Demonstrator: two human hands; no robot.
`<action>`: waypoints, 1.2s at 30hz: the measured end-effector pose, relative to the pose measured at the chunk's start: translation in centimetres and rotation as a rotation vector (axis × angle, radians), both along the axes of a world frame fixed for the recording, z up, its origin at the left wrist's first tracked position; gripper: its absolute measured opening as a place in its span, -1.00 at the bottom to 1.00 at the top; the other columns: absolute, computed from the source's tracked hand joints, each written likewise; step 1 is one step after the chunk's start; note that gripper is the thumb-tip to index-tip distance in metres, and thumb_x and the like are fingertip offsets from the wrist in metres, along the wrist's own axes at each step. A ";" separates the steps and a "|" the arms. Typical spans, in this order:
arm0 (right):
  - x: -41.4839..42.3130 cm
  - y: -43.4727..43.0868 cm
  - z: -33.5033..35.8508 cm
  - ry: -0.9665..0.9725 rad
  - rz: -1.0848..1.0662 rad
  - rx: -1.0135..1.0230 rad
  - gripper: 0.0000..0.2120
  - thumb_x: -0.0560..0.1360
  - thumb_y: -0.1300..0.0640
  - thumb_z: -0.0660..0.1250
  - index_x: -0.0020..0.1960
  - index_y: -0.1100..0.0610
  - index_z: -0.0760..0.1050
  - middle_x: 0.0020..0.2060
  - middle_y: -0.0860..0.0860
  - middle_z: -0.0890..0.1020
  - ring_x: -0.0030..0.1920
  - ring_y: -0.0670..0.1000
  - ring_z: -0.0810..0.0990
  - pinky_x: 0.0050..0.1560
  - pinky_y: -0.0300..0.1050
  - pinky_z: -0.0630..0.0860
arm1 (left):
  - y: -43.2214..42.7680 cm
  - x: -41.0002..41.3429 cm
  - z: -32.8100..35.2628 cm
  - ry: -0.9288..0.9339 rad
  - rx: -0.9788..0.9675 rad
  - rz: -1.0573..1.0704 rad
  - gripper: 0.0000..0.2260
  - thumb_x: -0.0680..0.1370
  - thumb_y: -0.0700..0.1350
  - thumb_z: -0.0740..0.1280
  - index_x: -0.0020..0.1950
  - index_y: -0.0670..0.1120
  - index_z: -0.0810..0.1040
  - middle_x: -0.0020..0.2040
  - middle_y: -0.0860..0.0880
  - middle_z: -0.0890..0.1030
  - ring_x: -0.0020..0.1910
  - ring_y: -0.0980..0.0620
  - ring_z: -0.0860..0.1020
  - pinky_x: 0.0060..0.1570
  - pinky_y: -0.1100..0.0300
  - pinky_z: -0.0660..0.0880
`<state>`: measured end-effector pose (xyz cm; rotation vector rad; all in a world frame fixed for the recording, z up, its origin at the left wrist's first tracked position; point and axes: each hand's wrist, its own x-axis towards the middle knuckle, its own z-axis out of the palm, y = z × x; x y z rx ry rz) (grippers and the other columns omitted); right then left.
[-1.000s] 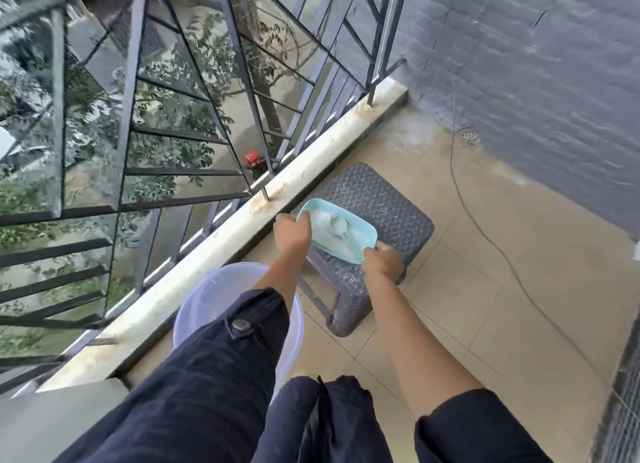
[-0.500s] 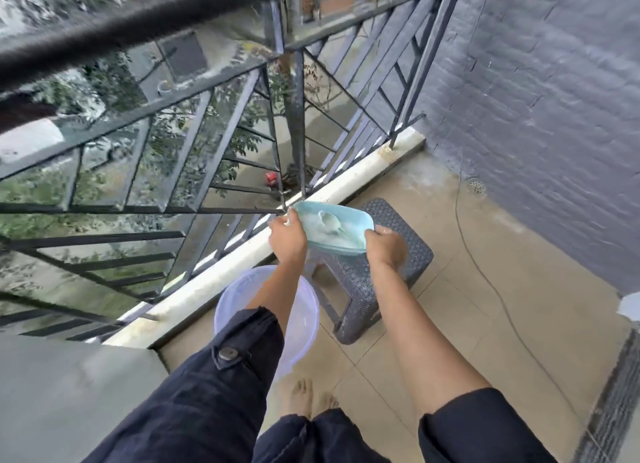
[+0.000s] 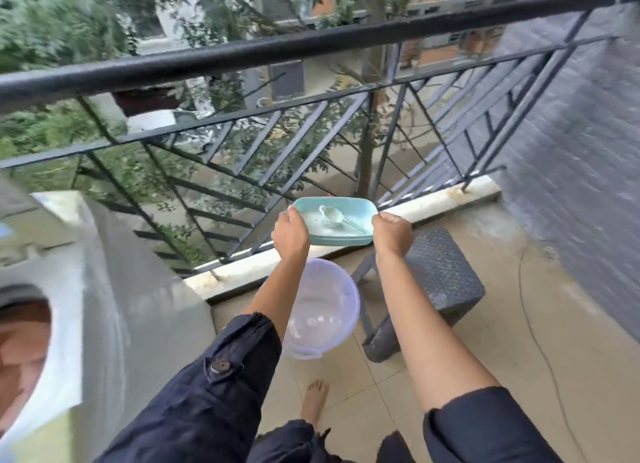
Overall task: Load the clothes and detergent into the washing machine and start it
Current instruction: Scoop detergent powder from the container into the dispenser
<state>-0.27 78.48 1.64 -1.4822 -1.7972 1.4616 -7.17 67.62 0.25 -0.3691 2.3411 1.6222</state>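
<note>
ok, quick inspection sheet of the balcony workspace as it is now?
Surface: tiled floor, stained near the wall.
Job's things: detergent tub with white powder and a spoon inside; washing machine at left, reddish clothes in its opening, blurred.
Clutter: clear basin on the floor; grey stool beside it.
Hands: left hand and right hand each grip one end of the tub.
Cables: one thin cable on the floor at right, apart from the stool.
Surroundings: black railing, grey brick wall, trees beyond.
</note>
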 end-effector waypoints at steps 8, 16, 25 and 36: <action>-2.2 -7.8 2.3 0.022 0.203 0.038 -0.68 0.47 0.23 0.24 0.17 0.06 0.59 0.09 0.05 0.67 0.12 0.09 0.59 -0.05 -0.24 0.38 | -9.3 -0.4 1.8 0.041 -0.050 0.180 -0.57 0.65 -0.03 -0.01 0.31 -0.23 0.48 0.30 -0.25 0.50 0.28 -0.21 0.44 0.26 0.06 0.32; -4.8 -15.6 3.3 0.079 0.338 0.029 -0.72 0.44 0.23 0.26 0.10 0.10 0.61 0.00 0.04 0.69 0.02 0.08 0.64 0.00 -0.11 0.52 | -17.5 -0.8 2.7 0.052 -0.037 0.323 -0.58 0.66 -0.06 -0.03 0.32 -0.25 0.47 0.31 -0.23 0.48 0.28 -0.17 0.42 0.24 0.09 0.30; -8.1 -27.7 3.3 0.105 0.429 0.035 -0.80 0.47 0.16 0.30 0.05 0.14 0.62 -0.02 0.05 0.69 -0.15 0.00 0.53 -0.17 -0.22 0.34 | -31.2 -3.1 2.5 0.059 -0.127 0.344 -0.62 0.64 -0.15 -0.04 0.25 -0.24 0.49 0.28 -0.24 0.49 0.25 -0.22 0.43 0.23 0.03 0.34; -12.6 -44.3 2.1 0.072 0.478 0.067 -0.85 0.45 0.23 0.31 -0.04 0.22 0.62 -0.05 0.16 0.69 0.01 0.16 0.62 -0.11 -0.18 0.39 | -48.2 -6.4 1.3 0.031 -0.113 0.378 -0.63 0.64 -0.17 -0.06 0.22 -0.22 0.48 0.29 -0.22 0.49 0.25 -0.21 0.43 0.17 0.05 0.30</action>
